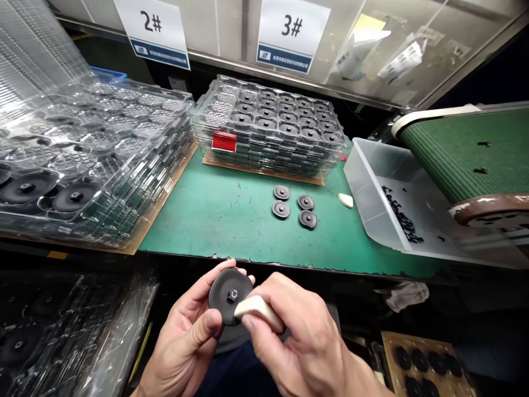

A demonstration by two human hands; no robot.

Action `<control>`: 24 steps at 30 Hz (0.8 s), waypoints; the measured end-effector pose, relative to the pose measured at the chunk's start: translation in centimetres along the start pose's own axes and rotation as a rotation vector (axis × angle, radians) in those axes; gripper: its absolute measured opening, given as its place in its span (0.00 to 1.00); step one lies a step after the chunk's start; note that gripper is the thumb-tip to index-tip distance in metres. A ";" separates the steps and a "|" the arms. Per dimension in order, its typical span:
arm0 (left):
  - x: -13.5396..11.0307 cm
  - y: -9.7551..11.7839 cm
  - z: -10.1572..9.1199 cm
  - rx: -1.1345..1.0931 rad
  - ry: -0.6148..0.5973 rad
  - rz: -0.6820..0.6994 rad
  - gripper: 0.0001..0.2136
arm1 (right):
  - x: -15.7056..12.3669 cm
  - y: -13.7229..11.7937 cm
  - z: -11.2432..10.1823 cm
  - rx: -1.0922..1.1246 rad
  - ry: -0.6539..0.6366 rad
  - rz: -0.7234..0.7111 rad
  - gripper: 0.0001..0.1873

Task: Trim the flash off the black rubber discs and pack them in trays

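Note:
My left hand [188, 336] pinches a round black rubber disc [227, 292] with a small centre hub, held below the table's front edge. My right hand [301, 342] grips a small cream-coloured wedge tool [256, 310], its tip pressed against the disc near the hub. Several more black discs [294, 207] lie loose on the green mat [231, 220]. A second cream wedge [346, 200] lies on the mat to their right.
Clear blister trays filled with discs are stacked at the back centre [268, 127] and on the left [82, 160]. A white bin [372, 182] with black scraps sits under a green conveyor belt [467, 154] at right. Signs 2# and 3# hang behind.

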State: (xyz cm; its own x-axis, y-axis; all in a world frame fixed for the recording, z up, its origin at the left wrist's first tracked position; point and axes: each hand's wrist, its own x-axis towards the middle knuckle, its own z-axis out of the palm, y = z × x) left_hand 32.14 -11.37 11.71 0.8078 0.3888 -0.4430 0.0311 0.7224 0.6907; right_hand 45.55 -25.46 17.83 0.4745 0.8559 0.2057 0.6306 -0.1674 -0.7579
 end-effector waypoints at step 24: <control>0.1 1.5 1.4 -0.192 0.095 -0.089 0.18 | 0.1 -0.1 0.0 -0.085 -0.051 -0.016 0.09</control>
State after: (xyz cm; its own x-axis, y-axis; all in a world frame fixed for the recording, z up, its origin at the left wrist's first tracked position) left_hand 33.07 -11.06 13.50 0.7475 0.3644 -0.5554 -0.0200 0.8480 0.5295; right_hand 45.53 -25.33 17.93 0.4331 0.8824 0.1840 0.6887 -0.1922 -0.6991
